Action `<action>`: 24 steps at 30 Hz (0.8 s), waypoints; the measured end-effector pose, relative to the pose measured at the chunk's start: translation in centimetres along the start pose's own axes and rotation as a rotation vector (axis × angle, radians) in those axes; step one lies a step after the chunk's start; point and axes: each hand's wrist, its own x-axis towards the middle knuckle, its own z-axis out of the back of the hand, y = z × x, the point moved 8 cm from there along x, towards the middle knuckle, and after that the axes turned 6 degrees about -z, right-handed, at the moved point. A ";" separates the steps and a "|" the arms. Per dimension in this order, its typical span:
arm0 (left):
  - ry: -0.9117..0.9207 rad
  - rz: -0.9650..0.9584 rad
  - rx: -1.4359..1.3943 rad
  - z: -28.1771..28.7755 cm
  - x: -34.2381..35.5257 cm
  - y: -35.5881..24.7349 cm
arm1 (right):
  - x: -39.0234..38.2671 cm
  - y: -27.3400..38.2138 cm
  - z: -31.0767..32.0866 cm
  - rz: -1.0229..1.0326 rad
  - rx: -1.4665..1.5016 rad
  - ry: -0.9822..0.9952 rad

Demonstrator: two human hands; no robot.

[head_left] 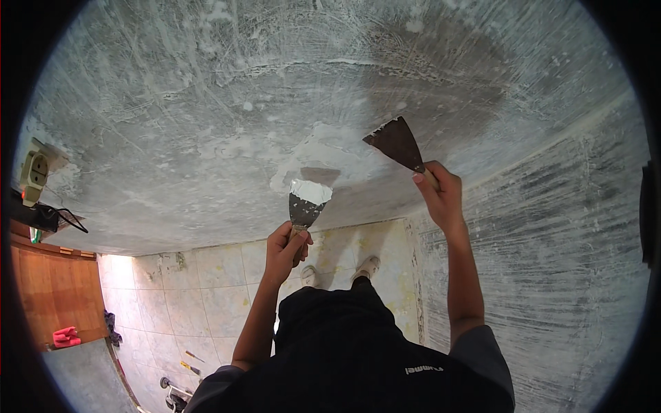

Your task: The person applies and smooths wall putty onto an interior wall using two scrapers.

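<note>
My left hand (286, 246) is closed round the handle of a putty knife (303, 212), held upright before the wall. White filler (312, 190) covers the top of its blade, with specks lower down. Higher and to the right, my right hand (442, 195) grips a second, darker putty knife (399, 143) by its light handle. Its wide blade points up and left, close to the grey wall (275, 103); whether it touches cannot be told. A pale patch of filler (292, 160) lies on the wall between the two blades.
A power socket (34, 172) with dark cables is on the left. Below it stand a wooden cabinet (58, 289) and a red cloth (66, 336). A streaked side wall (509, 227) meets the front wall at right. Tools (191, 365) lie on the tiled floor (220, 286).
</note>
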 end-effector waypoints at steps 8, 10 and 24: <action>-0.014 -0.025 0.001 0.2 -1.0 -0.9 | 1.0 -4.4 -3.2 -0.005 0.192 -0.016; -0.020 -0.020 0.023 0.7 -1.4 -1.3 | 0.4 -5.5 -3.0 0.031 0.184 -0.035; -0.113 -0.042 0.017 3.4 -2.3 -1.8 | 0.3 -6.5 -4.8 0.012 0.299 -0.003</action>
